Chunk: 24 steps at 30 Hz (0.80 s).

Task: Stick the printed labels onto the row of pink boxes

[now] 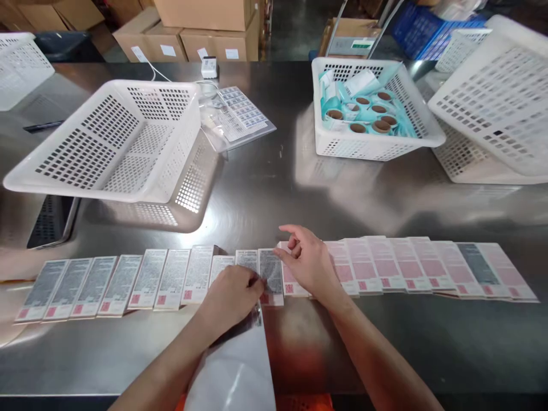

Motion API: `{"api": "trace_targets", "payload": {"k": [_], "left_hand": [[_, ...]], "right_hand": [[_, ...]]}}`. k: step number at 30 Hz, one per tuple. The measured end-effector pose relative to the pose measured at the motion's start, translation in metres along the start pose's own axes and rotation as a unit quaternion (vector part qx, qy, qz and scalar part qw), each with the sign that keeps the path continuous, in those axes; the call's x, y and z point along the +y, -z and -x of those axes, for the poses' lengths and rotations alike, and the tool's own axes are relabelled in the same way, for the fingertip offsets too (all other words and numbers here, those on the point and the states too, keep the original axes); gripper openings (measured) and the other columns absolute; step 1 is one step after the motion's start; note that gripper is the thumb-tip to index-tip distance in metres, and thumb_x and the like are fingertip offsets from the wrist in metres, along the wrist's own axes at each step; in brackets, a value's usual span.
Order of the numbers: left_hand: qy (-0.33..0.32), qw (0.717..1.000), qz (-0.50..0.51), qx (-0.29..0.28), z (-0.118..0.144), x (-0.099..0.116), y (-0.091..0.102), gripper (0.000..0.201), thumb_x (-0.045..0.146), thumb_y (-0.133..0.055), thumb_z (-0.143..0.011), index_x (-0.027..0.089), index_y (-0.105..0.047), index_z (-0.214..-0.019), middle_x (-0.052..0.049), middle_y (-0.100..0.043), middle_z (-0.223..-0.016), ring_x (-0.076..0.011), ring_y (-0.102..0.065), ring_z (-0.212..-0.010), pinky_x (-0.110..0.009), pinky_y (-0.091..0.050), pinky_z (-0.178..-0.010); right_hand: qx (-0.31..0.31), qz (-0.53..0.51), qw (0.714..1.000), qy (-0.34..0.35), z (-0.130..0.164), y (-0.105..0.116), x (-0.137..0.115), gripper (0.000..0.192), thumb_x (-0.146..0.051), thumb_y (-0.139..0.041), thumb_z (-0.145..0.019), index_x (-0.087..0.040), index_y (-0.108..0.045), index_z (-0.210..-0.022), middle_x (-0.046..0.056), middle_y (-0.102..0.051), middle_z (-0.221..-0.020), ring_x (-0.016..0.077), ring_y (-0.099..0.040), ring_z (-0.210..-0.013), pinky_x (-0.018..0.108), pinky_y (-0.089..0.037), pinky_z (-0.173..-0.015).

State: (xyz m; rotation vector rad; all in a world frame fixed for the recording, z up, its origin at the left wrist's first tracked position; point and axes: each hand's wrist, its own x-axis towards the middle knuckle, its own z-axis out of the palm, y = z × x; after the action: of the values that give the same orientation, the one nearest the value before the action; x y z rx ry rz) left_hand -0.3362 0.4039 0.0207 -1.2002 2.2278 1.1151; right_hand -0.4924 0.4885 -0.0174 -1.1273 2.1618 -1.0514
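My left hand [233,297] is closed, its fingertips pinching the top edge of a white plastic bag [240,371] that reaches down toward the table's front edge. Just beyond it lie flat printed packs [199,277] with grey print and a small red square code, partly covered by the hand. My right hand [306,262] hovers over the row's middle with index finger stretched and thumb apart, and nothing shows between them. Under and beside it are packs with pink print [370,265]. One grey-printed pack [270,274] lies between the two hands.
A white perforated basket [175,165] stands at the left above a phone [53,220]. Another basket [381,149] holds teal-wrapped rolls [381,127]. Printed sheets [244,114] lie between them. White baskets [496,97] stack at the right; cartons [205,14] stand behind the steel table [257,188].
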Motion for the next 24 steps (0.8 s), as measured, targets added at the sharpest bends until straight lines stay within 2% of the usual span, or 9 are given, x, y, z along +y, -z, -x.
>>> {"api": "trace_targets", "payload": {"k": [9,15,19,22,24], "left_hand": [[0.008,0.999,-0.045,0.007,0.002,0.001,0.003,0.041,0.037,-0.047,-0.084,0.02,-0.038,-0.047,0.002,-0.041,-0.048,-0.0125,-0.037,-0.049,-0.029,-0.022,-0.053],[-0.002,0.998,-0.07,0.009,0.01,-0.009,0.004,0.042,0.045,-0.051,-0.081,0.02,-0.047,-0.048,0.002,-0.045,-0.049,-0.0139,-0.041,-0.051,-0.029,-0.022,-0.054],[0.008,0.999,-0.044,0.025,0.014,-0.011,0.001,0.038,0.045,-0.057,-0.078,0.02,-0.054,-0.05,0.002,-0.049,-0.05,-0.0142,-0.044,-0.052,-0.027,-0.024,-0.053],[-0.012,0.999,-0.027,0.04,0.016,-0.011,0.0,0.036,0.042,-0.058,-0.078,0.019,-0.056,-0.05,0.002,-0.05,-0.049,-0.0146,-0.046,-0.054,-0.027,-0.026,-0.054],[-0.021,0.998,-0.008,0.058,0.017,-0.012,0.001,0.038,0.041,-0.055,-0.08,0.02,-0.053,-0.049,0.002,-0.049,-0.049,-0.0148,-0.046,-0.054,-0.027,-0.027,-0.055]], "right_hand": [[-0.008,0.01,1.0,0.017,0.001,-0.001,0.001,0.035,-0.021,-0.072,-0.081,-0.021,-0.063,-0.114,-0.002,-0.058,-0.083,0.0139,-0.057,-0.07,0.029,-0.045,-0.072],[-0.012,0.016,0.999,0.028,0.001,-0.003,0.002,0.031,-0.02,-0.072,-0.082,-0.02,-0.062,-0.112,0.0,-0.06,-0.088,0.0134,-0.058,-0.072,0.029,-0.045,-0.073],[-0.053,0.027,0.996,0.061,0.008,0.003,0.0,0.042,-0.021,-0.076,-0.078,-0.021,-0.061,-0.118,0.002,-0.059,-0.1,0.0117,-0.058,-0.069,0.029,-0.048,-0.073],[-0.111,0.042,0.986,0.117,0.02,0.014,-0.001,0.055,-0.021,-0.079,-0.075,-0.023,-0.057,-0.125,0.006,-0.056,-0.113,0.0174,-0.062,-0.088,0.033,-0.052,-0.083],[-0.141,0.051,0.977,0.149,0.029,0.021,-0.003,0.061,-0.021,-0.08,-0.073,-0.023,-0.055,-0.129,0.007,-0.055,-0.119,0.0219,-0.06,-0.105,0.036,-0.051,-0.091]]}}
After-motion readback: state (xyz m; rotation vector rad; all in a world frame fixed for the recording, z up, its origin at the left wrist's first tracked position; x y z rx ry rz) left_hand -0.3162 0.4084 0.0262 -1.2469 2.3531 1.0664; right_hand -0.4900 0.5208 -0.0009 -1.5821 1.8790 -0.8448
